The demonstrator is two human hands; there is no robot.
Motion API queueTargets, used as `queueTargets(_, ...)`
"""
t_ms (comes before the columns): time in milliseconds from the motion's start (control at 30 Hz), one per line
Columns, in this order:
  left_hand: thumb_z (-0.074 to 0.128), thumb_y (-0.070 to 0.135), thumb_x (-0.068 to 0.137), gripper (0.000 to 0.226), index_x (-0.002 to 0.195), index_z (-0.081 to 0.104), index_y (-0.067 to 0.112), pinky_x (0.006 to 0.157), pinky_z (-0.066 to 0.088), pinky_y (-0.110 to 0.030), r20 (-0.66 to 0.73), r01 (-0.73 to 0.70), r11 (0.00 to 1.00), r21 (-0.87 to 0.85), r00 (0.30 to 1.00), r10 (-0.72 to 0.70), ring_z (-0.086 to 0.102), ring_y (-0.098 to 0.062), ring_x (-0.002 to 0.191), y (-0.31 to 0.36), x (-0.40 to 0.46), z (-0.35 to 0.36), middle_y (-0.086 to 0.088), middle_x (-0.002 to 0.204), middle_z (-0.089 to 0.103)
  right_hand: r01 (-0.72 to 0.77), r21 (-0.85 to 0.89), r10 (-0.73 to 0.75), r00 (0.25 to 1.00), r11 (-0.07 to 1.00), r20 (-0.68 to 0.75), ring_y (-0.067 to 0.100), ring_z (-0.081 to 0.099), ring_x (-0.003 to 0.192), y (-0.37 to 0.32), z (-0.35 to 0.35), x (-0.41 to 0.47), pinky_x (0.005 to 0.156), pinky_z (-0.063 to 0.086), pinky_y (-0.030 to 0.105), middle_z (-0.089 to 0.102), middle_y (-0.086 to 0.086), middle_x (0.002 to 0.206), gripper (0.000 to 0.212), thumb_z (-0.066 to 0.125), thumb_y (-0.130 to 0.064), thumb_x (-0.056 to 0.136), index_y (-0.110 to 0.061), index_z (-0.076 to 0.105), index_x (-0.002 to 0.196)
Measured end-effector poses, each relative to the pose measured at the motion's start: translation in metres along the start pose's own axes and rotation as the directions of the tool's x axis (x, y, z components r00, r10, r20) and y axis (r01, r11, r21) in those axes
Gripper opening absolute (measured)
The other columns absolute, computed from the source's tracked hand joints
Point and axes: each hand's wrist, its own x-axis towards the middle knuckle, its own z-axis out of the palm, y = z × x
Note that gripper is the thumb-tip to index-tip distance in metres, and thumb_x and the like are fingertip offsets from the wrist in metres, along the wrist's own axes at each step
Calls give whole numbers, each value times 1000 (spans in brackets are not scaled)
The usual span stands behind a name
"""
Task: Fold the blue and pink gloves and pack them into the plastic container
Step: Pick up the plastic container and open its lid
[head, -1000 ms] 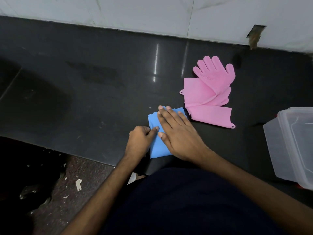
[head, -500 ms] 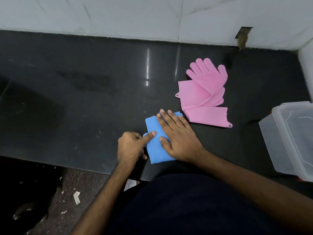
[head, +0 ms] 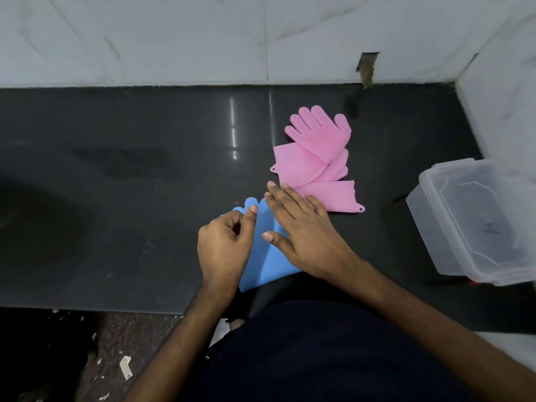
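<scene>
We see the blue glove (head: 268, 256) at the counter's (head: 121, 198) near edge, our right hand (head: 301, 230) lying flat on it with fingers straight. Our left hand (head: 224, 245) curls at its left side (whether pinching, we cannot tell). At one o'clock lie the pink gloves (head: 316, 166); at three o'clock, the plastic container (head: 475, 221).

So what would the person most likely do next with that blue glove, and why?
Probably fold the blue glove over again: its fingertips stick out past the left hand, the right hand presses it flat, and the plastic container holds no gloves.
</scene>
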Motion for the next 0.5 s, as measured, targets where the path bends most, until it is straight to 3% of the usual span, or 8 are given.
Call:
queueTargets(100,61,46,101,50,63,58,13,57,52,-42,11,-89,996,22,996,89,58,-24,53,20,-2,18,-3,56,61,-79,33,81,994,996,-74,18,31,148,16,-22,-20,116,23,42,29,1,165,49,48,-41,104,-20,48,148)
queueTargets(233,67,31,100,19,83,71,25,56,39,-12,94,-218,974,-66,970,224,57,-3,57,48,-5,44,15,74,69,-206,83,219,949,975,-225,17,49,132,40,-47,-56,104,30,39,52,0,147,29,57,-30,99,-21,66,126)
queueTargets(433,66,21,100,13,95,71,32,68,46,-10,291,-344,922,-176,877,383,66,1,76,97,-11,94,20,92,73,-382,137,405,843,914,-355,16,52,128,72,-76,-106,103,35,37,55,1,141,26,60,-26,99,-22,69,124)
queueTargets(500,67,19,99,11,98,72,28,73,54,-20,361,-379,902,-206,828,430,69,-4,89,112,-12,112,18,96,74,-434,158,461,804,887,-377,16,52,129,81,-83,-120,103,31,33,55,1,140,26,60,-26,99,-22,69,123)
